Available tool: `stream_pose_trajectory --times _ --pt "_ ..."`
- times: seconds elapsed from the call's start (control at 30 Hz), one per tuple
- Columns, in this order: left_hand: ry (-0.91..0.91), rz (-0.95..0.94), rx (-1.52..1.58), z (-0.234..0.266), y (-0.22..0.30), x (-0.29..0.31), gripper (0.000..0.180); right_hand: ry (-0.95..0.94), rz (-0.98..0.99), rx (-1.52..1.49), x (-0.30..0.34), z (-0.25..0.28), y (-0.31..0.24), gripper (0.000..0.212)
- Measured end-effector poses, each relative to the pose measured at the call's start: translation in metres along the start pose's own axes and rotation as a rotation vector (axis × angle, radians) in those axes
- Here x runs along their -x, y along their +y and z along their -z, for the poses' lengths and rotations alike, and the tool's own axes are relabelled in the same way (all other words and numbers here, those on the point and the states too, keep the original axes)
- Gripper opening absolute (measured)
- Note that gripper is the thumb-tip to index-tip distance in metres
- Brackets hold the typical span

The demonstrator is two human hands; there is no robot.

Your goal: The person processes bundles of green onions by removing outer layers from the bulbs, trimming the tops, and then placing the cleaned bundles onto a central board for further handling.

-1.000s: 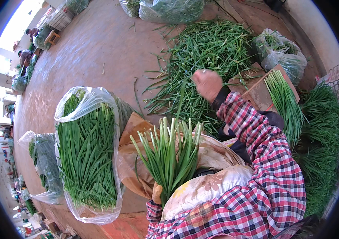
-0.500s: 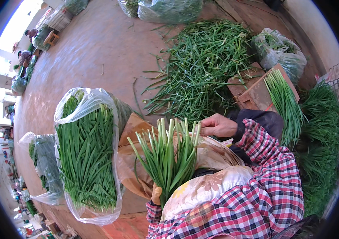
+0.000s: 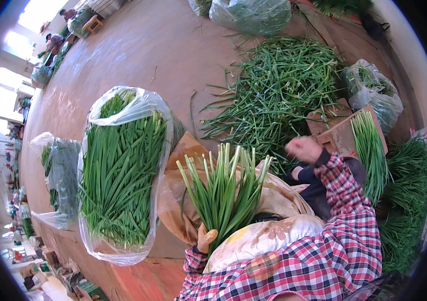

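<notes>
Floor (image 3: 138, 55) first: bare reddish-brown boards running far and left toward bright windows, where other people work among bags.

Pile (image 3: 278, 95) of loose green stalks lies far, right of centre. A second ago the right hand (image 3: 303, 149) was out on that pile; half a second ago it was back beside the bunch; now it is lifted and blurred just right of the bunch, between it and the pile. Fingers look curled shut, but whether they hold a stalk I cannot tell.

Bag (image 3: 121, 170), clear plastic, packed with trimmed stalks, stands left, unmoved. A smaller bag (image 3: 58, 175) sits further left.

Bunch (image 3: 226, 193) stands upright in the near centre, cut ends up, unchanged in place. Left hand (image 3: 206, 238) grips its base, fingers closed round it.

Judgement: stalks seem to be gathered from pile to bunch, one reach at a time.

Crate (image 3: 341, 135) with a laid bundle sits right.
</notes>
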State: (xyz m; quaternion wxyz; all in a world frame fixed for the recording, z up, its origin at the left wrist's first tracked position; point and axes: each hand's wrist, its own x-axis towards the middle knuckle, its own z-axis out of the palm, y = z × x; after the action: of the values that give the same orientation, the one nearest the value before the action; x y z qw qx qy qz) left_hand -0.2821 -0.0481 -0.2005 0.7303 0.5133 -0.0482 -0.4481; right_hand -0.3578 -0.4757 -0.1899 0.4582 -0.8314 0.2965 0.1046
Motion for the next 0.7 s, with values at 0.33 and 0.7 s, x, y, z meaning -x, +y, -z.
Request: stream_pose_trajectory --times 0.33,0.7 --pt "-0.093 -0.144 -1.006 -0.091 0.065 -0.044 0.074 -0.761 -0.097 -1.514 -0.004 -0.100 -0.089 0.066" --pt "-0.503 -0.335 -1.151 -0.071 0.129 -0.054 0.079 -1.037 0.076 -2.160 -0.038 -0.150 -0.072 0.067"
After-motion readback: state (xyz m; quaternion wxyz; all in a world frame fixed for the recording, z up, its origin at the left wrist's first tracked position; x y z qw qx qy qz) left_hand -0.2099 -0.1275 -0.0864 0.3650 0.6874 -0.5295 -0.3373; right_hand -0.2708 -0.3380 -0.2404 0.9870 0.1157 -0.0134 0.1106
